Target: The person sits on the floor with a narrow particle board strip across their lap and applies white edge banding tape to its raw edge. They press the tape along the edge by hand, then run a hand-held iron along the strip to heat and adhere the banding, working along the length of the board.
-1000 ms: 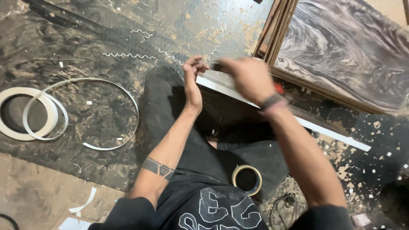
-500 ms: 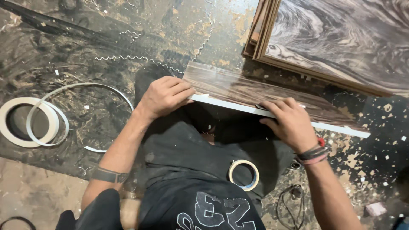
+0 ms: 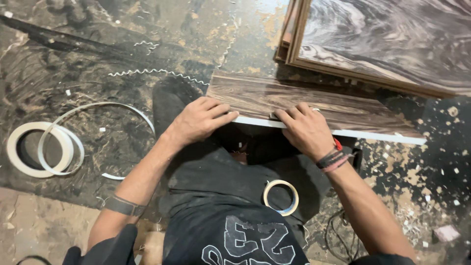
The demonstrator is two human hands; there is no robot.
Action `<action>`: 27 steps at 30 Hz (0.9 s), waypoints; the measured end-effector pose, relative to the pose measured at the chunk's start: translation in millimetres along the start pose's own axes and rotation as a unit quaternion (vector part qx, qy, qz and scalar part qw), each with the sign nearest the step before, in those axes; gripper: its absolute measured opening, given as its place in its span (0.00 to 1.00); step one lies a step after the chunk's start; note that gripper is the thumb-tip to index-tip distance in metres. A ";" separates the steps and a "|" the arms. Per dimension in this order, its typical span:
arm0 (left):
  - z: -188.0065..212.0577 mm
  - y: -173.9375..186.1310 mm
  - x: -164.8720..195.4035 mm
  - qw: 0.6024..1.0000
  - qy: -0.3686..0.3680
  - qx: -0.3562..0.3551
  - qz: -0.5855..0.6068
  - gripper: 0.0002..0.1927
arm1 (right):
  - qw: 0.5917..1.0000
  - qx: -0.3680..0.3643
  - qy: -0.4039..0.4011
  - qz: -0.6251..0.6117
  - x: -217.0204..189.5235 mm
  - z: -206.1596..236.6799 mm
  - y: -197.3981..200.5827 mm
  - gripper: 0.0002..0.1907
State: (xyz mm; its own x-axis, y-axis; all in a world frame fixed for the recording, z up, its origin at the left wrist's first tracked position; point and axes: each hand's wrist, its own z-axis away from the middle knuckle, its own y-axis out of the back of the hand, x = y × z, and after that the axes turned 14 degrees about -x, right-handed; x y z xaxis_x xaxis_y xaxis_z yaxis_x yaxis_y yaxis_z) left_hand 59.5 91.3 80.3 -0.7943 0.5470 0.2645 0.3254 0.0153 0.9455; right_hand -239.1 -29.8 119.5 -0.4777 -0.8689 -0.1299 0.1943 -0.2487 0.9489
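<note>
1. Head view, change: 0.5 s ago the left hand (image 3: 198, 120) lay flat at the plank's (image 3: 314, 105) left end and the right hand (image 3: 306, 130) sat well to the right. Now both hands are closer together at the near edge, and the plank lies further right in the picture.
2. Head view, plank: a dark wood-grain plank lies flat on the floor (image 3: 73, 73), across the person's lap, with a white edge strip (image 3: 373, 136) along its near side.
3. Head view, grip: neither hand is clenched. The left hand rests palm down, fingers (image 3: 223, 113) spread over the plank's near-left edge. The right hand presses its fingers (image 3: 289, 114) onto the edge strip. Nothing is grasped.
4. Head view, surroundings: a tape roll (image 3: 281, 197) lies on the lap. A white coil (image 3: 41, 148) lies on the floor at left. Stacked panels (image 3: 382, 39) sit just behind the plank. Wood chips (image 3: 422, 176) litter the floor at right.
5. Head view, obstruction: the hands hide part of the edge strip.
</note>
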 end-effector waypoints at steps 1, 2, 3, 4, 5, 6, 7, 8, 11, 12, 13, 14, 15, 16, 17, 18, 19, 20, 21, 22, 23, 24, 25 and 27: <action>-1.3 0.3 -0.2 1.000 0.002 0.007 0.015 0.21 | 1.000 -0.004 -0.004 -0.003 0.2 -0.1 -0.9 0.22; -4.7 0.3 -0.6 0.999 -0.001 0.015 0.029 0.21 | 1.000 -0.006 -0.013 -0.005 1.7 0.9 -1.4 0.20; -9.3 0.2 0.1 0.999 0.006 0.022 0.033 0.21 | 1.000 -0.008 -0.026 -0.009 4.6 3.4 -1.3 0.17; -14.7 -0.2 2.9 0.999 0.011 0.027 0.039 0.20 | 0.999 -0.008 -0.039 -0.010 9.0 8.4 -0.6 0.17; -23.2 -0.6 5.1 0.998 0.015 0.032 0.045 0.20 | 0.999 -0.007 -0.052 -0.013 15.3 14.4 0.6 0.16; -35.3 -2.3 7.8 0.998 0.014 0.016 0.052 0.21 | 0.998 -0.007 -0.064 -0.015 21.7 21.3 1.3 0.16; -49.6 -5.1 11.9 0.998 0.015 0.001 0.059 0.22 | 0.997 0.000 -0.081 -0.018 29.8 30.4 2.1 0.16; -63.3 -7.0 15.7 0.998 0.017 -0.014 0.063 0.23 | 0.995 0.007 -0.096 -0.021 40.3 41.2 3.3 0.17; -102.4 -14.0 28.9 0.995 -0.061 0.029 0.071 0.25 | 0.987 0.024 -0.159 -0.013 75.1 80.9 0.1 0.16; -108.3 -15.8 34.2 0.994 -0.066 0.041 0.075 0.24 | 0.983 0.028 -0.182 -0.008 88.6 97.8 -3.0 0.16; -110.3 -17.5 38.8 0.993 -0.070 0.050 0.079 0.23 | 0.977 0.028 -0.212 -0.007 103.1 114.2 -7.8 0.16; -109.7 -19.4 42.2 0.992 -0.074 0.058 0.082 0.22 | 0.970 0.029 -0.240 -0.005 117.9 131.7 -14.0 0.16; -105.3 -21.5 44.4 0.992 -0.067 0.044 0.095 0.23 | 0.967 0.046 -0.252 0.002 132.1 151.5 -21.4 0.16; -96.6 -22.5 43.6 0.992 -0.059 0.031 0.108 0.23 | 0.963 0.064 -0.263 0.009 146.3 170.9 -29.4 0.15; -86.5 -24.2 40.0 0.992 -0.050 0.018 0.119 0.23 | 0.950 0.045 -0.308 0.035 161.8 186.6 -38.6 0.14; -75.8 -26.6 36.4 0.992 -0.033 -0.001 0.121 0.23 | 0.934 0.025 -0.350 0.062 177.4 202.7 -46.5 0.13; -64.0 -29.4 31.7 0.992 -0.014 -0.020 0.123 0.23 | 0.921 0.028 -0.379 0.088 191.7 219.4 -53.4 0.12; -53.4 -33.2 28.1 0.991 0.005 -0.039 0.125 0.23 | 0.906 0.031 -0.406 0.113 204.3 235.0 -59.6 0.10; -42.5 -37.7 26.6 0.990 0.021 -0.050 0.128 0.22 | 0.883 0.042 -0.445 0.142 213.2 248.4 -67.2 0.09; -31.3 -41.8 25.2 0.989 0.036 -0.062 0.130 0.22 | 0.858 0.053 -0.483 0.168 218.7 258.8 -75.7 0.09; -21.7 -44.7 22.4 0.988 0.049 -0.074 0.130 0.22 | 0.844 0.056 -0.503 0.175 221.9 264.9 -84.0 0.08; -12.5 -46.9 20.7 0.985 0.064 -0.087 0.132 0.22 | 0.830 0.058 -0.524 0.183 220.9 267.5 -88.7 0.08; -2.9 -48.6 20.4 0.982 0.078 -0.101 0.137 0.22 | 0.815 0.058 -0.544 0.190 217.8 269.6 -93.5 0.07; 9.6 -50.5 15.2 0.980 0.100 -0.112 0.131 0.22 | 0.816 0.069 -0.563 0.113 204.3 265.7 -109.6 0.08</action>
State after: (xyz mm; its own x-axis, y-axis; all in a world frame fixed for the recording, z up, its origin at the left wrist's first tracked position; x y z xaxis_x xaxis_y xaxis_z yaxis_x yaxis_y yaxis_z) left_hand 35.8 106.9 34.7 -0.7906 0.3333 0.5137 0.4275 -0.3004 0.8527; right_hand -585.6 -66.3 65.4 -0.9423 0.0784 0.3256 0.3251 -0.0191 0.9455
